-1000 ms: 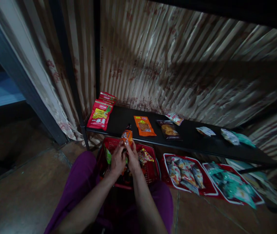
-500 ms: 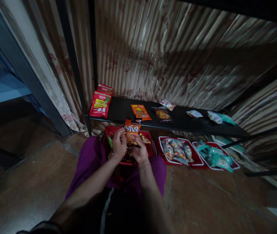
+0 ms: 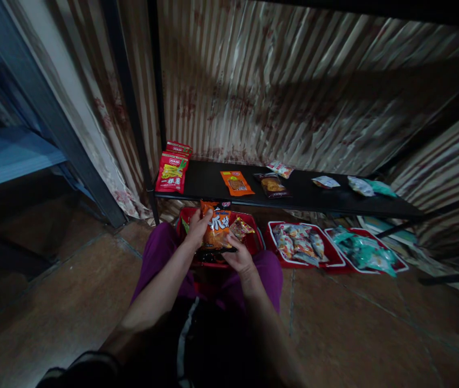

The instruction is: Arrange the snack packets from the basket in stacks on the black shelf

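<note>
An orange snack bag with large white characters is held upright above a red basket between my knees. My left hand grips its left edge, thumb on the front. At the lower right of the bag, my right hand has its thumb on the front and its other fingers partly hidden. Beside the bag, a small yellow-and-red packet shows in the basket. The bag and my hands hide most of the basket's contents.
A low black shelf carries red packets, an orange packet, a brown packet and several small bags. To the right on the floor stand a red basket of white-and-red bags and one of teal bags.
My left hand has moved from the bag's front to its left edge, and more of the bag's front now shows. The whole view has shifted slightly.
</note>
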### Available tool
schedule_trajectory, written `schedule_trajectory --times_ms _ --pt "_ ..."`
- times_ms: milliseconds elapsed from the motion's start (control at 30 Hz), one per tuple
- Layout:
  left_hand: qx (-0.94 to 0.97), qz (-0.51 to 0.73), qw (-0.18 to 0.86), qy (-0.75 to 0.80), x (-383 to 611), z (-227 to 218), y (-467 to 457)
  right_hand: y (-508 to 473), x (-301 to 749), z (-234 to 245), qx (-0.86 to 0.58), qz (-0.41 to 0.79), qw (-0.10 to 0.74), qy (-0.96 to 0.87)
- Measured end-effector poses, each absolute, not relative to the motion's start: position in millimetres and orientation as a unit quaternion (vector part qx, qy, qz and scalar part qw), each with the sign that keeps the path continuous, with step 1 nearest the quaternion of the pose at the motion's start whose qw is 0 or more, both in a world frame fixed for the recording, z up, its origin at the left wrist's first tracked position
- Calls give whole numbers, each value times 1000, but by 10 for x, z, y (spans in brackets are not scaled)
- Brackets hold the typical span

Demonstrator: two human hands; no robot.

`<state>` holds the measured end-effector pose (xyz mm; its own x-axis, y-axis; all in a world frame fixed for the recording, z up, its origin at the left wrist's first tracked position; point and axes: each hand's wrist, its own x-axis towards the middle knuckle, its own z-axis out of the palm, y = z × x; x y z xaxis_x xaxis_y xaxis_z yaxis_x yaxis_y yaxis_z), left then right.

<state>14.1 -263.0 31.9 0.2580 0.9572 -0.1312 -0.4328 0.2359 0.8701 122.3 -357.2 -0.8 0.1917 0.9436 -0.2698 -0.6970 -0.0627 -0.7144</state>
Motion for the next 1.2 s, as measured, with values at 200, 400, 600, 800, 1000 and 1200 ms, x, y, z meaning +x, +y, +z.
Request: schedule_trajectory --times_ms 200,400,600,800,1000,1200 --pt "437 495 661 357 96 247 -2618 -3474 1312 116 -431 533 693 -225" --pt "486 458 667 331 124 223 -2733 -3285 1273 341 -452 443 752 -186" --pt "489 445 678 321 129 228 -2773 -3267 1212 466 -450 407 782 -146" --pt "440 470 702 306 149 232 -2822 -3260 1131 492 -468 396 781 -119" --pt "412 501 666 368 157 301 -2848 -3253 1069 527 -482 392 775 -117" --pt "415 531 628 388 129 377 -2838 -3244 1045 541 -491 375 775 -132"
